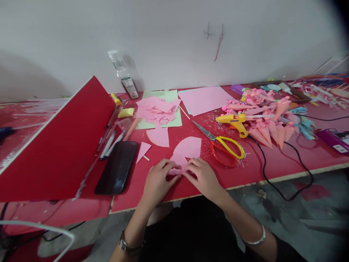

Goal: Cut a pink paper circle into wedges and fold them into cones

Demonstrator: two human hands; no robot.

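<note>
Two bare hands work a pink paper piece at the near edge of a red table. The left hand and the right hand meet over the paper's lower corner, the fingers of both curled narrow and pinching that corner between them, so the paper lies flat just beyond the fingertips with its rounded edge fanning away from them. A watch sits on the left wrist and a bangle on the right.

Just beyond the right hand's fingers and to their right lie scissors with yellow and red handles, blades pointing away. Farther out on that side, a yellow glue gun rests beside a heap of pink paper cones, its black cord trailing off the table's edge. To the left of the left hand's fingers a small pink triangle lies near a black phone, face up. Beyond the fingers a pink half-round cutout sits before a pile of pink scraps on green paper. A red board leans at the far left, and a clear bottle stands against the wall.
</note>
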